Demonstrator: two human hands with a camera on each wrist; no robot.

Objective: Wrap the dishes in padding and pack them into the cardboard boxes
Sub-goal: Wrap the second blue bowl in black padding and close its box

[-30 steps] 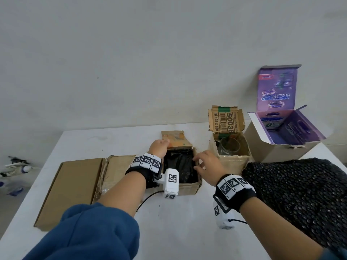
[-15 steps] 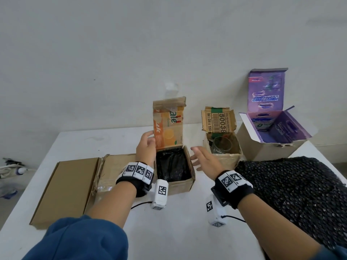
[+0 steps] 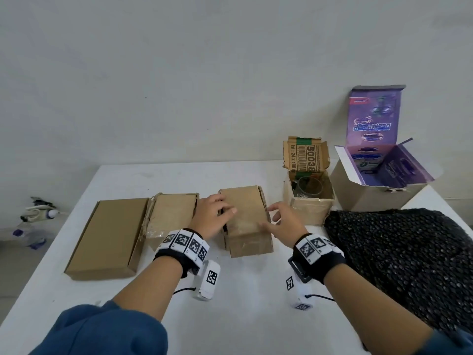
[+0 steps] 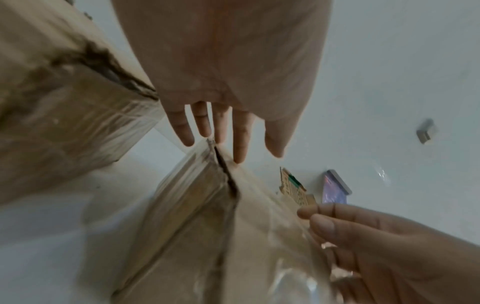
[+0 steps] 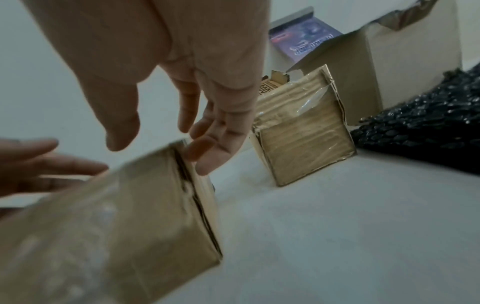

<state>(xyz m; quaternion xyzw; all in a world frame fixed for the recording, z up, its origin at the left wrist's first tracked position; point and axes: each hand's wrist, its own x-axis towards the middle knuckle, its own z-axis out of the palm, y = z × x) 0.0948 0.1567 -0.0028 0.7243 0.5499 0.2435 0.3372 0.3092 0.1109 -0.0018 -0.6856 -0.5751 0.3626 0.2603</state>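
A small cardboard box (image 3: pixel 245 219) stands at the table's middle with its lid flap folded down over the top. My left hand (image 3: pixel 215 217) lies on the flap's left edge, fingers straight (image 4: pixel 239 142). My right hand (image 3: pixel 279 221) is at the box's right edge, fingers relaxed and spread (image 5: pixel 207 144), touching the flap. The same box (image 5: pixel 116 226) fills the lower left of the right wrist view. The black padding packed inside is hidden. Behind it on the right, a second small box (image 3: pixel 311 201) stands open with a clear glass (image 3: pixel 308 189) inside.
A flat closed cardboard box (image 3: pixel 107 237) and another taped box (image 3: pixel 170 213) lie to the left. A purple-lined open carton (image 3: pixel 381 180) stands at the back right. A sheet of black bubble wrap (image 3: pixel 399 257) covers the table's right side. The white table (image 3: pixel 243 303) ends near my arms.
The middle box's flap was upright half a second ago and now lies folded down over the black padding. Both hands have moved onto the box top.
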